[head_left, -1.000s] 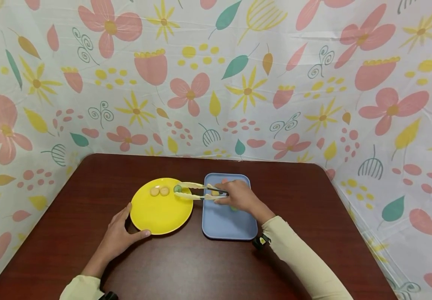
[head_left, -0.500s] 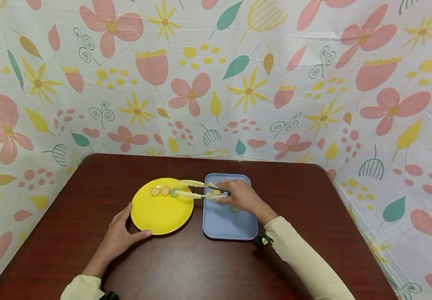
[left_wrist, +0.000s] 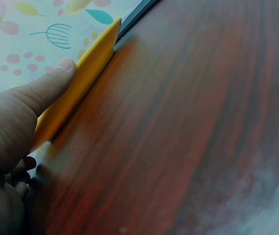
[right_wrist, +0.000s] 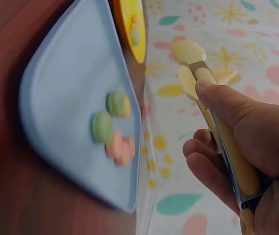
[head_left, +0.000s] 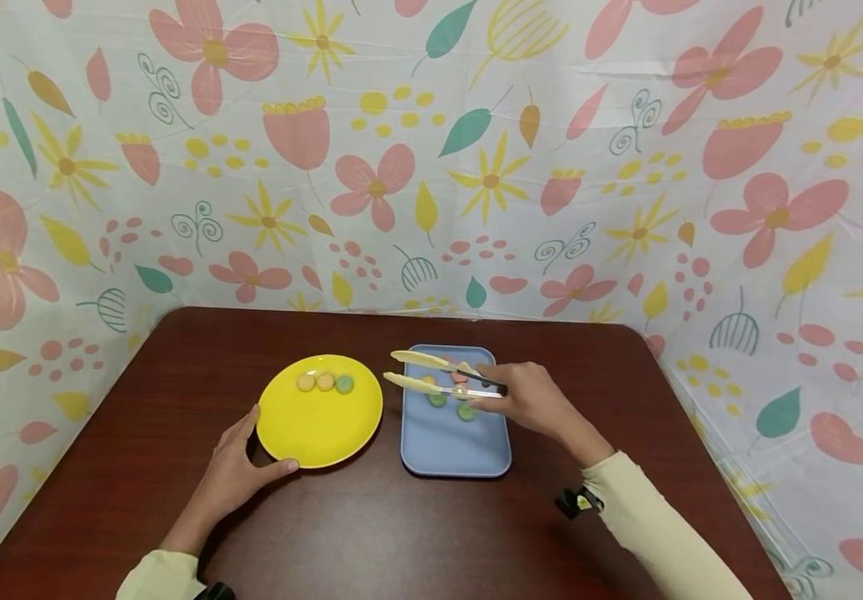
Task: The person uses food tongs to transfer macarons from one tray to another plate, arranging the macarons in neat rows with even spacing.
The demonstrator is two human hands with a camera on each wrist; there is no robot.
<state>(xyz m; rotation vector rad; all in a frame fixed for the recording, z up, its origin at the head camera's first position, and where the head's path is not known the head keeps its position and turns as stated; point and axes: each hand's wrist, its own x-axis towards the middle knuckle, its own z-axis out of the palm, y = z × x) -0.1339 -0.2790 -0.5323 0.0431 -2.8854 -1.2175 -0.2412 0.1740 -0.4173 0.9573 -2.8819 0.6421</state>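
Observation:
My left hand (head_left: 235,468) holds the near left rim of a round yellow plate (head_left: 321,429), its thumb along the edge. On the plate, two yellow-beige macarons (head_left: 325,382) and a green macaron (head_left: 345,384) lie in a row. My right hand (head_left: 532,398) grips a pair of tongs (right_wrist: 220,132) with pale yellow tips, spread apart with nothing between them. The tongs hang over a blue tray (head_left: 456,450). Green macarons (right_wrist: 103,127), pink macarons (right_wrist: 121,148) and a yellow one (right_wrist: 127,105) lie in the tray, partly covered by the tongs in the head view.
Plate and tray stand side by side on a dark reddish-brown wooden table (head_left: 341,533), a narrow gap between them. A flower-patterned cloth (head_left: 431,167) hangs behind the table's far edge and along the sides.
The tongs have let go of the green macaron, leaving it on the plate beside the two yellow-beige ones. My right hand has moved right with the tongs, over the tray. The left hand stays put.

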